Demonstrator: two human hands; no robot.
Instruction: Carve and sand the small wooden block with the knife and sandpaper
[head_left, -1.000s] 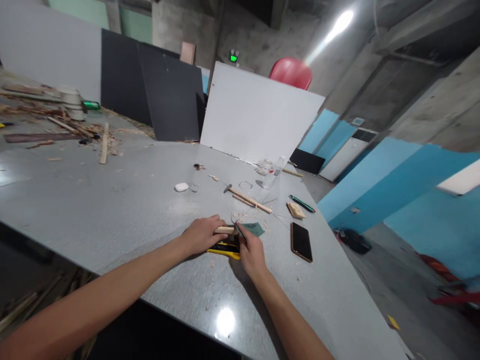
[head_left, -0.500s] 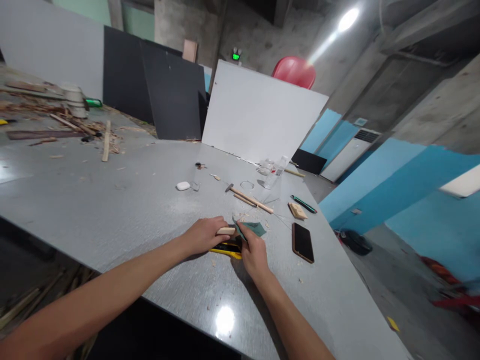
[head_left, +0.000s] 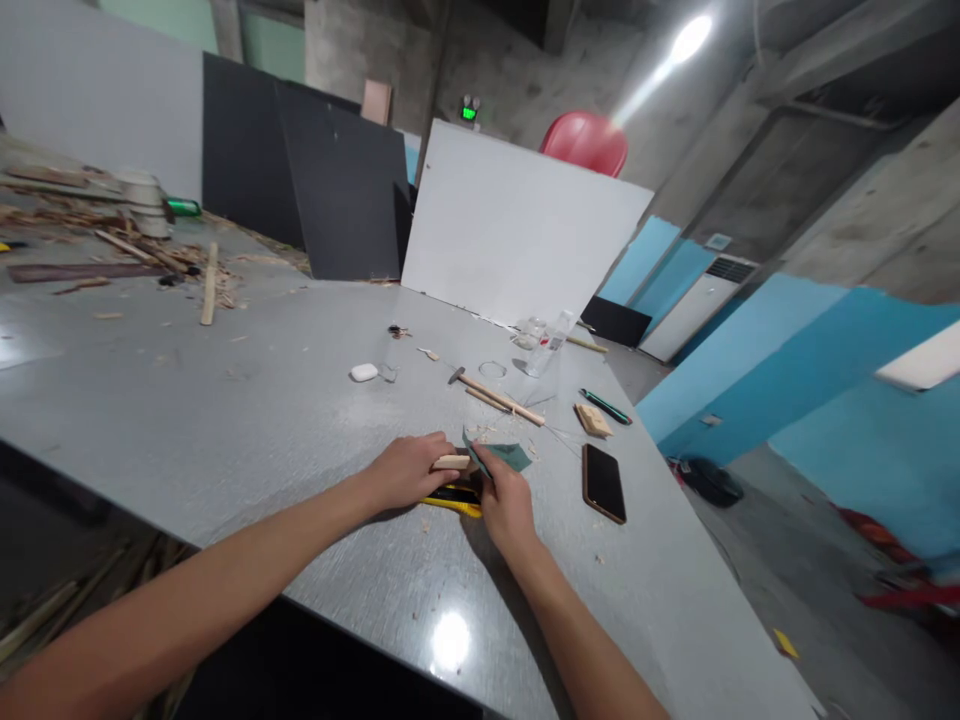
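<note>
**While gripping short pale wooden strip [head_left: 452, 462] in left hand [head_left: 409, 472], holding thin dark-green sheet [head_left: 511, 456] in right hand [head_left: 511, 508]**

As seen from above, strip axis roughly crosswise, free end out past left fingers, toward sheet and right hand. Nearer to strip: left hand, closed around it. Right fingers pinched narrow on sheet, just beside free end; cannot tell whether touching. Just below, on grey brushed surface [head_left: 300, 420]: yellow-and-black utility knife [head_left: 454, 503], partly hidden. Beyond hands: pale shavings [head_left: 484, 433], small hammer with wooden handle [head_left: 499, 396]. To right: black-screened phone [head_left: 604, 483], well apart from strip. At back, upright: large white panel [head_left: 525, 230], with dark grey panels [head_left: 345, 190] to left. Further off: red chair back [head_left: 585, 145], blue-painted wall [head_left: 757, 370], bare concrete above.
</note>
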